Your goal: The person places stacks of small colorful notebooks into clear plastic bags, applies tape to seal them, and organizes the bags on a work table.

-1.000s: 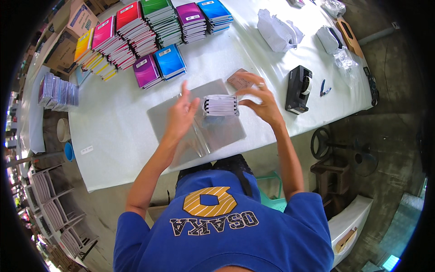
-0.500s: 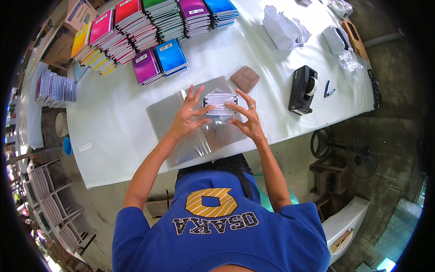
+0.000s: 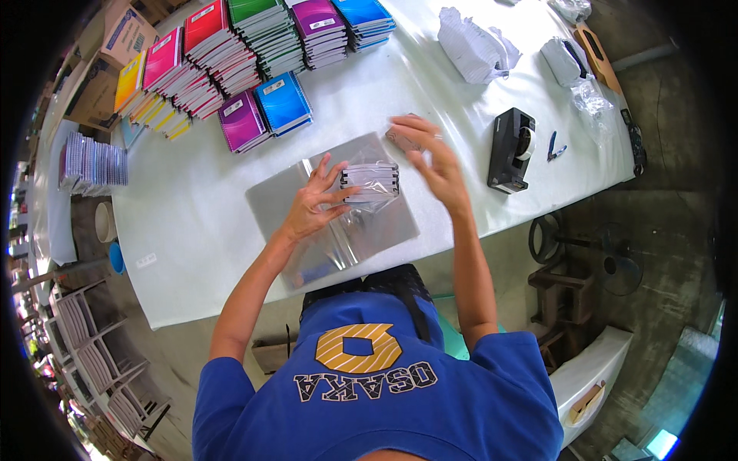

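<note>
Wrapped bundle (image 3: 370, 182) sat on plastic sheet (image 3: 330, 211), at left-hand fingertips (image 3: 338, 192). Tape dispenser (image 3: 511, 150) lay right of right-hand fingers (image 3: 419, 138); notebook stacks (image 3: 254, 46) beyond both.

Bare white surface (image 3: 192, 230) lies open to the left of the clear plastic sheet (image 3: 330, 211), and a free strip runs between the sheet and the black tape dispenser (image 3: 513, 150) on the right. Behind the sheet, the purple and blue notebooks (image 3: 265, 115) and the taller coloured stacks (image 3: 254, 38) wall off the far side. The small wrapped bundle (image 3: 371, 180) sits mid-sheet, with the brown pad (image 3: 400, 138) just behind it.
</note>
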A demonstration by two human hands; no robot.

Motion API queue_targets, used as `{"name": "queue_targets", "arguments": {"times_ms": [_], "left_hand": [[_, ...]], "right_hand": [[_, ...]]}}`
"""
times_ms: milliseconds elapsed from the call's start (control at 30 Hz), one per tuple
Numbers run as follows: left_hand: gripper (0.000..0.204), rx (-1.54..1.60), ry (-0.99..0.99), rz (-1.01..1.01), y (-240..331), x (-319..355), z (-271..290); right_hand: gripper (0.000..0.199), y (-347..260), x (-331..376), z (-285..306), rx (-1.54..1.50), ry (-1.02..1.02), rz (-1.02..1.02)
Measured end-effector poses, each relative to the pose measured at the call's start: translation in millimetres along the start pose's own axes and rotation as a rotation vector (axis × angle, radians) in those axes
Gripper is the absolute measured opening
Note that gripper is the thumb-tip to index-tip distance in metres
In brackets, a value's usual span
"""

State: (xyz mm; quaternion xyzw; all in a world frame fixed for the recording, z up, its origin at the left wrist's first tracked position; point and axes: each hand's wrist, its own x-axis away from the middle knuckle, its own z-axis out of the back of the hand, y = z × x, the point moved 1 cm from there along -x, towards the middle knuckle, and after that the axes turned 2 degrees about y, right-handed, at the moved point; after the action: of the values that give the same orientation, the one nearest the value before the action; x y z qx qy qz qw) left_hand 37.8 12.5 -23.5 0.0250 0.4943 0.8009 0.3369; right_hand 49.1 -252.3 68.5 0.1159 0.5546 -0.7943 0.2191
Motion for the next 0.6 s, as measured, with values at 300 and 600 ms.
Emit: {"name": "queue_targets", "arguments": {"times_ms": [300, 600], "left_hand": [[0.055, 0.191, 0.085, 0.083, 5, 1, -4], [0.046, -0.067, 0.054, -0.073, 7, -18, 0]], "right_hand": [[0.057, 36, 75, -36, 0.082, -0.029, -0.136], [0.056, 33, 74, -46, 0.126, 0.054, -0.074]]}}
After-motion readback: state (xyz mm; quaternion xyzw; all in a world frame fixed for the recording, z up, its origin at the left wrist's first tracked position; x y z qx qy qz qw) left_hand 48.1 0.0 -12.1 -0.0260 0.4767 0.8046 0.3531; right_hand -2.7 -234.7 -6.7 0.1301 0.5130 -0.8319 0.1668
